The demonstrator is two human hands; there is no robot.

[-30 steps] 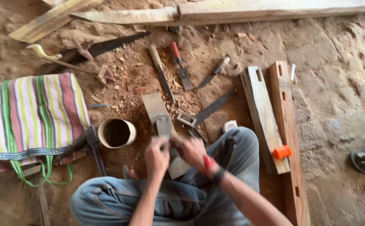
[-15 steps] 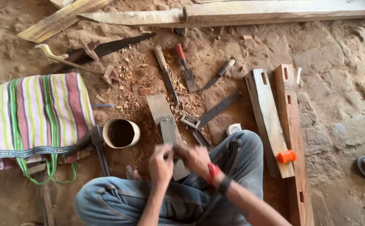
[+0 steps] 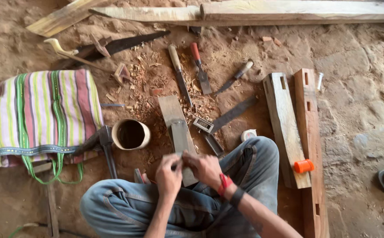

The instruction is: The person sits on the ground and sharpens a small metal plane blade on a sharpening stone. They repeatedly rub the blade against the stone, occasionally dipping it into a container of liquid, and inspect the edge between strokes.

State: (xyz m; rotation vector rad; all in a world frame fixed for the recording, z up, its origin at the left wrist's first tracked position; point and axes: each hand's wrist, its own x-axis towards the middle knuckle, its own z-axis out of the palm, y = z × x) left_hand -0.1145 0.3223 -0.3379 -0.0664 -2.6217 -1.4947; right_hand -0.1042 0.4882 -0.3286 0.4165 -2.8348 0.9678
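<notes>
Gripping a small flat metal blade [image 3: 179, 155] together, left hand [image 3: 169, 177] and right hand [image 3: 206, 168] are pressing it onto the grey rectangular sharpening stone [image 3: 178, 132] on the dirt floor; fingertips are risking slipping onto the edge.

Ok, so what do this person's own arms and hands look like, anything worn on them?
Both forearms are bare, with no sleeves in view, and both hands are ungloved. The right hand has a red band at the wrist and a dark band just behind it. The left hand and its wrist carry nothing visible.
</notes>
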